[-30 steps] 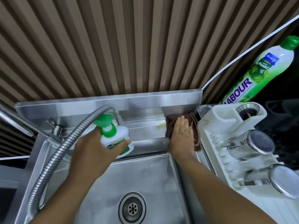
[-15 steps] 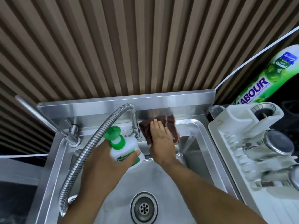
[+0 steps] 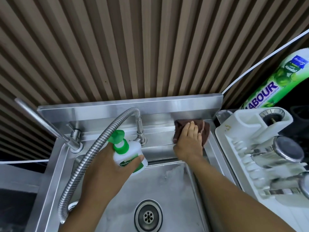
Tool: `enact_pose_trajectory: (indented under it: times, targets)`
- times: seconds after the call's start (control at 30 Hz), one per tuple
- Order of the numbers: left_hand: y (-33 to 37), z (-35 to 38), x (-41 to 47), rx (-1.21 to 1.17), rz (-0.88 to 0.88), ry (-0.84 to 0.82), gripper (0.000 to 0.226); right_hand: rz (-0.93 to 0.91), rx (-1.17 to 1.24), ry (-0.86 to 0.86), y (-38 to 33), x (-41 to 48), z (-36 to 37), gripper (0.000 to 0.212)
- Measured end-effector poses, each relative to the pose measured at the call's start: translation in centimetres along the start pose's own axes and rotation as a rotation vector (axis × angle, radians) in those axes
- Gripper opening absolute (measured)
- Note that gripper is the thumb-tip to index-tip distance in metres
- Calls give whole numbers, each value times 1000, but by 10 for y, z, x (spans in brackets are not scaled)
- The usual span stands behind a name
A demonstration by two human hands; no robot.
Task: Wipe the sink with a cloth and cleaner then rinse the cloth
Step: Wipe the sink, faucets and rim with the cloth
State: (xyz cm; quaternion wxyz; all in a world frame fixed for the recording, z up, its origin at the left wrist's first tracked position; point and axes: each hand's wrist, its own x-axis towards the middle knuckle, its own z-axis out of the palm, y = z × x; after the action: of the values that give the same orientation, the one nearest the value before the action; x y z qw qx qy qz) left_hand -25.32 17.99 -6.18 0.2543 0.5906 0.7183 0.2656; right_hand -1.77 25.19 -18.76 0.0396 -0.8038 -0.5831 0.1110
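Dettol bottle gripped by left hand; right hand flat on brown cloth; "ABOUR" bottle right.

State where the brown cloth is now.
Head view, right: the brown cloth lies on the sink's rear ledge under the right hand, beside the dish rack.

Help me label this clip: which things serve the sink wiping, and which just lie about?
In use: brown cloth under the right hand; white pump bottle with green top, gripped by the left hand; stainless steel sink.
Lying about: white plastic dish rack; green-labelled dish soap bottle; flexible metal hose.
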Motion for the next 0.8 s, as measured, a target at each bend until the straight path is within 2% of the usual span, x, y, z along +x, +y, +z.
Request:
enact_pose_trajectory:
  times: [0.1, 0.17, 0.27, 0.37, 0.43, 0.63, 0.8]
  targets:
    - [0, -1, -1, -15, 3, -9, 42, 5, 100, 31, -17, -4, -1, 74]
    - [2, -2, -1, -7, 4, 0, 43, -154, 112, 82, -30, -18, 7, 70]
    - [5, 0, -2, 28, 10, 21, 46, -458, 147, 31, -55, -22, 11, 75]
    - [6, 2, -2, 44, 8, 31, 49, -560, 111, -33, -68, -13, 6, 77]
    - [7, 3, -1, 53, 7, 29, 50, -490, 119, -36, -63, -12, 0, 74]
    - [5, 4, 2, 39, 16, 24, 49, -119, 145, 22, -21, -2, -17, 51]
    - [3, 4, 1, 37, 25, 18, 43, 206, 136, -64, 7, 22, -37, 65]
